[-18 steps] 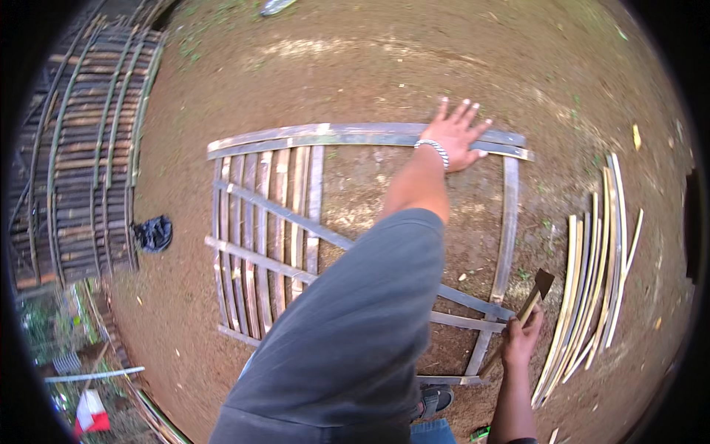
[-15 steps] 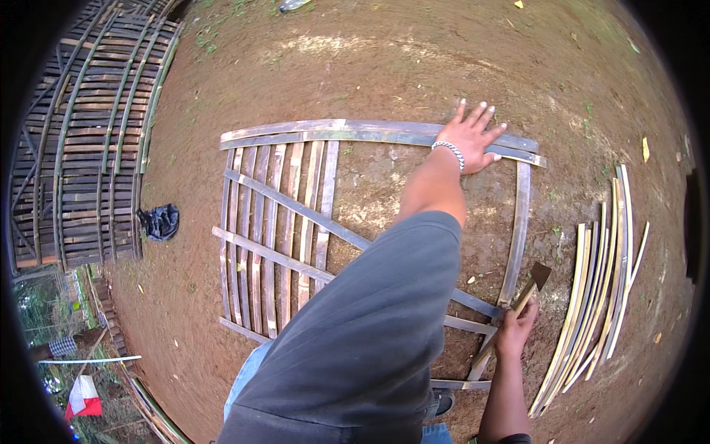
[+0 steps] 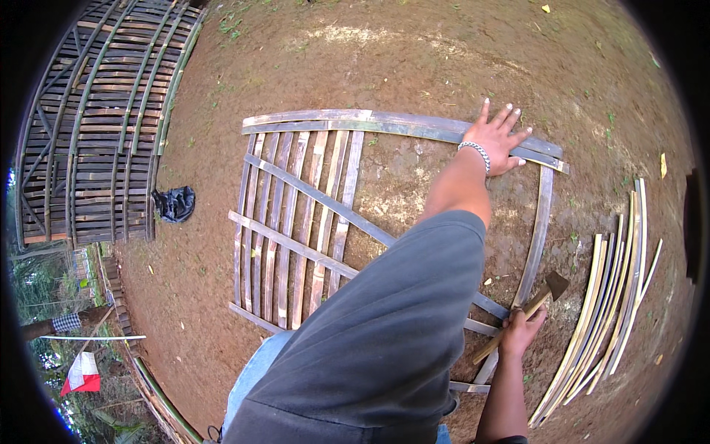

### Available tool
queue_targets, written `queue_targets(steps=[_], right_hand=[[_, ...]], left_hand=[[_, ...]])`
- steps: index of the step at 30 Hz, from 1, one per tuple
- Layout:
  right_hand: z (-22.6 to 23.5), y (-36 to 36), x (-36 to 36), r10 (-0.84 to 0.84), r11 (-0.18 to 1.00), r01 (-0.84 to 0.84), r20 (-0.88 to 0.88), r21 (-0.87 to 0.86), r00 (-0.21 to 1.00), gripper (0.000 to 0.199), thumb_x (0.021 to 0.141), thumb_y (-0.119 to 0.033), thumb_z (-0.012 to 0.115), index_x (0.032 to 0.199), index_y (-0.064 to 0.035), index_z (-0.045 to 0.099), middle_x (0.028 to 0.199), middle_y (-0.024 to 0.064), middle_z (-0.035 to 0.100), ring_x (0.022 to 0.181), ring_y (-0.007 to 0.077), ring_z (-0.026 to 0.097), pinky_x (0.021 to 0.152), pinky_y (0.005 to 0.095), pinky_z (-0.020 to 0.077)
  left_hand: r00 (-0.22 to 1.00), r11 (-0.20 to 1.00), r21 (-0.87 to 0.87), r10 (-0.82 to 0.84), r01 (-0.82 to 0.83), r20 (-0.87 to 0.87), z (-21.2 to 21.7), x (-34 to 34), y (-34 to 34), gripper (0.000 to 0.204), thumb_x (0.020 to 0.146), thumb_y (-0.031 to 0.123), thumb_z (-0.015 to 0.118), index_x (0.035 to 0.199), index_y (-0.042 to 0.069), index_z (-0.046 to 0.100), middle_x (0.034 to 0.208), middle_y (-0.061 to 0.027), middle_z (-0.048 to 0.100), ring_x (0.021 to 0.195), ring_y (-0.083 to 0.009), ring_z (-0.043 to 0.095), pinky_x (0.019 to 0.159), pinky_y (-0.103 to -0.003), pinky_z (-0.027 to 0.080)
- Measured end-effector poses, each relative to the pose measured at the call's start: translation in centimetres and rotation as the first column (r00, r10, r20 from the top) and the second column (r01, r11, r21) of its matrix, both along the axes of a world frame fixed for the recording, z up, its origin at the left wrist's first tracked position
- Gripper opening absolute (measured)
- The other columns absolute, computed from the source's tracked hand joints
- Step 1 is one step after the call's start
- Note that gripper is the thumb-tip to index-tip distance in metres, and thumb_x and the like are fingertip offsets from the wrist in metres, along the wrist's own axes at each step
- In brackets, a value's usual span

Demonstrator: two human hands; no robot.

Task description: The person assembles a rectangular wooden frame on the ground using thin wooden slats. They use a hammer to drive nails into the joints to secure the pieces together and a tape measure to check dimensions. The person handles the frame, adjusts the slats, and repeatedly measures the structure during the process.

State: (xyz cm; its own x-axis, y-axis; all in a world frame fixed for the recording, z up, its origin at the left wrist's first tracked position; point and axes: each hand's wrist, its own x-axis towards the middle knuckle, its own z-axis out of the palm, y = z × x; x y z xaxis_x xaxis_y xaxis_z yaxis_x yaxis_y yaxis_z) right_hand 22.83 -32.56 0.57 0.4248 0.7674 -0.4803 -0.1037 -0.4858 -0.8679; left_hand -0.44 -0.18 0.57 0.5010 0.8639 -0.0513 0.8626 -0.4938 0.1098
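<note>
I'm working outdoors in a dirt yard used for bamboo work: a half-made slat frame (image 3: 310, 214) lies on bare red earth (image 3: 414, 52), loose split strips (image 3: 606, 296) beside it, a finished panel (image 3: 96, 126) and greenery at the edge.

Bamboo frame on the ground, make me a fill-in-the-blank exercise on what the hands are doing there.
1. The left hand lies flat on the frame's ____ rail.
2. The right hand grips a ____ by its wooden handle.
3. Loose bamboo strips lie on the dirt to the person's ____.
4. The left wrist wears a ____.

Missing words: top; hammer; right; bracelet
</note>
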Motion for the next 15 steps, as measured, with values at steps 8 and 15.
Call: queue_targets(steps=[8,15], right_hand=[[-0.52,-0.47,-0.05,-0.043,0.999,0.043,-0.006,0.023,0.999,0.056,0.087,-0.001,0.051,0.139,-0.0104,0.032,0.089,0.0063,0.052,0.063,0.0121,0.050,0.049,0.0261,0.0428],[-0.45,0.21,-0.23,-0.049,0.998,0.049,0.009,0.051,0.999,0.048,0.087,0.000,0.051,0.131,-0.0103,0.036,0.086,0.0059,0.051,0.058,0.0120,0.049,0.047,0.0263,0.0429]], left_hand=[[0.999,0.999,-0.031,-0.036,0.036,0.005,0.42,-0.26,0.01,0.060,0.102,0.058,0.039,0.158,0.040,0.027,0.169,-0.0077,0.016,0.157,-0.0298,0.008,0.122,-0.066,0.001],[0.998,0.999,-0.033,-0.032,0.030,-0.045,0.74,-0.02,-0.02,0.058,0.104,0.056,0.034,0.159,0.041,0.024,0.169,-0.0067,0.014,0.157,-0.0299,0.005,0.122,-0.065,-0.002]])
